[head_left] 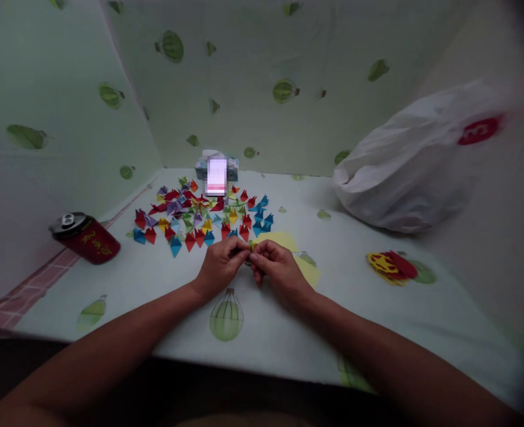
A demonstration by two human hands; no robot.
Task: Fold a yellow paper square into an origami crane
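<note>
Folded paper point(250, 246) between hands, balloon-print cloth point(164, 296), walls point(253, 65)

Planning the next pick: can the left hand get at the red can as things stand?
Probably yes, once freed. The left hand pinches a small folded paper with the right hand; the red can lies on its side further left, with bare table between.
</note>
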